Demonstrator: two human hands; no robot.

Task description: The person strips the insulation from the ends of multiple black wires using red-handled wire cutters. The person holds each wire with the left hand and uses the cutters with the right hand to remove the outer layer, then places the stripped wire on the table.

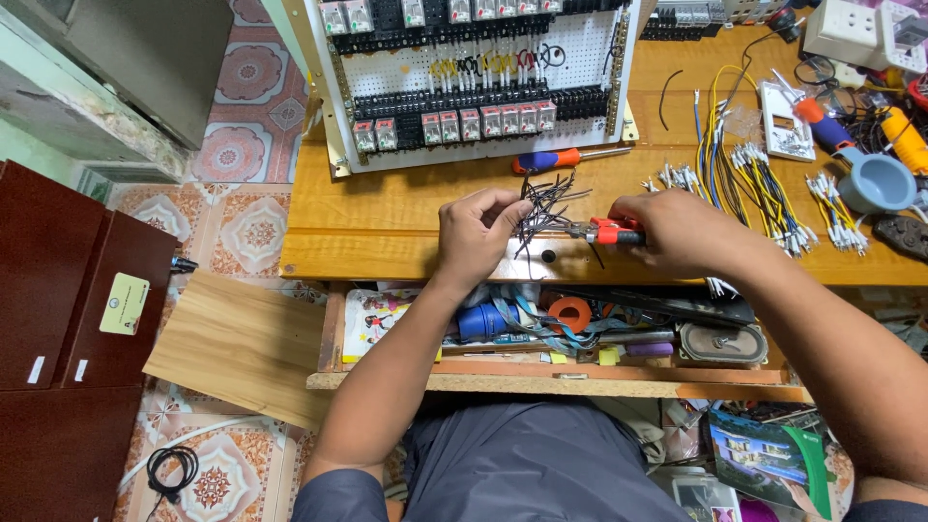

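The left hand (476, 232) pinches a bundle of short dark wires (541, 208) between thumb and fingertips, holding it just above the front edge of the wooden counter (387, 217); the wire ends fan upward and to the right. The right hand (677, 232) is closed around the red handles of a pair of pliers (601, 231), whose nose points left and meets the bundle close to the left hand's fingertips. The two hands sit near each other, joined only through wires and tool. Behind them lies a screwdriver with a red and blue handle (551, 159), and beyond that stands a white perforated panel (483, 77) carrying rows of relays and black terminal strips. To the right, loose yellow, blue and white wires with ferrule ends (749, 179) spread across the counter beside a grey cup (875, 181). Below the counter edge an open drawer (541, 372) holds rolls of tape, tools and a small speaker.
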